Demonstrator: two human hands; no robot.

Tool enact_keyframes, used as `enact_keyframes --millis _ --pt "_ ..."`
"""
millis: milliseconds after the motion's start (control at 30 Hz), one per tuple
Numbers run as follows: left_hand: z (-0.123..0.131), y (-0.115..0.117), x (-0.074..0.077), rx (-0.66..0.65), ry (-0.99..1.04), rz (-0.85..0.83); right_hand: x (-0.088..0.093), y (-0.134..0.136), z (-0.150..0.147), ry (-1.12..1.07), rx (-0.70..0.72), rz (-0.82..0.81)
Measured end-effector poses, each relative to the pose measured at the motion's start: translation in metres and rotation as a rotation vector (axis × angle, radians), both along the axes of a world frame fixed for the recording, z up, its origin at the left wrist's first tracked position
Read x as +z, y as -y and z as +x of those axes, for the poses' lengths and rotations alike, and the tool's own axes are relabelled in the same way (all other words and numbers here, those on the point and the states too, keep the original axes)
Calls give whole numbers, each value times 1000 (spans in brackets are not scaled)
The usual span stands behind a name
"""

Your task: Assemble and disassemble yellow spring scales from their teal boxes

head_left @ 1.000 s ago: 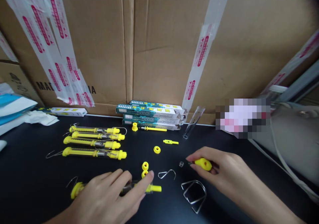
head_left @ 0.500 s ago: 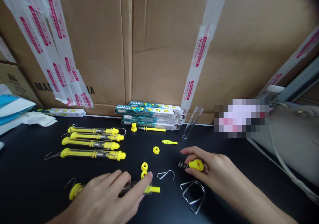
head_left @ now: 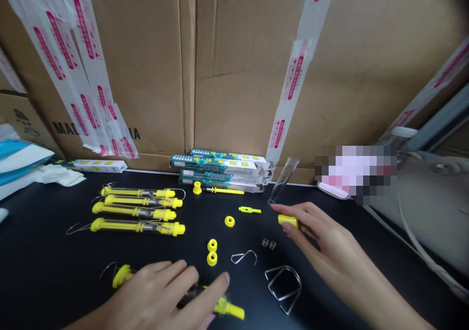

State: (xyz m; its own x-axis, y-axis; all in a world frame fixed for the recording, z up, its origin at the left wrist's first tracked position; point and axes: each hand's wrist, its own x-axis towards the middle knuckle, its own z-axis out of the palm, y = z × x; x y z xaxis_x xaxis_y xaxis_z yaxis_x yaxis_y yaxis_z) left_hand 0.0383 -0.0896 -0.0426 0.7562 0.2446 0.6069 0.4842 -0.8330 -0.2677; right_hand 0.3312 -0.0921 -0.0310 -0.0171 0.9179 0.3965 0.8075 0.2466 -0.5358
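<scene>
My left hand (head_left: 164, 296) is wrapped over a clear tube with yellow ends (head_left: 230, 309), its wire hook sticking out at the left. Between the thumb and fingers of my right hand (head_left: 318, 237) is a yellow cap (head_left: 287, 220), near the lower end of an empty clear tube (head_left: 284, 181). Two small springs (head_left: 268, 243) lie below that hand, beside a bent wire hook (head_left: 244, 257) and larger wire loops (head_left: 285, 288). Two yellow rings (head_left: 212, 252) sit near my left fingers, with another yellow ring (head_left: 229, 221) farther back.
Several assembled yellow tubes (head_left: 137, 226) lie at the left. Small boxes (head_left: 220, 168) are stacked against the cardboard (head_left: 242, 76). A slotted yellow piece (head_left: 249, 209), a yellow rod (head_left: 229, 191) and a yellow flanged cap (head_left: 197, 188) lie before them. A pixelated object stands at the right.
My right hand has moved up and away from the springs with the yellow cap. My left hand and its tube have shifted slightly right and toward me, uncovering the lower yellow ring.
</scene>
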Motion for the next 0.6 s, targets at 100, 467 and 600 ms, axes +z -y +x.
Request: enact_keyframes --millis 100,467,600 --pt "-1 -2 -3 3 11 8 -3 4 -9 -6 78 36" --pt "-2 0 -6 -1 -12 -19 -4 9 -27 -89 73 4" --pt "-1 0 -6 2 -17 -37 -5 6 -28 -156 83 -51"
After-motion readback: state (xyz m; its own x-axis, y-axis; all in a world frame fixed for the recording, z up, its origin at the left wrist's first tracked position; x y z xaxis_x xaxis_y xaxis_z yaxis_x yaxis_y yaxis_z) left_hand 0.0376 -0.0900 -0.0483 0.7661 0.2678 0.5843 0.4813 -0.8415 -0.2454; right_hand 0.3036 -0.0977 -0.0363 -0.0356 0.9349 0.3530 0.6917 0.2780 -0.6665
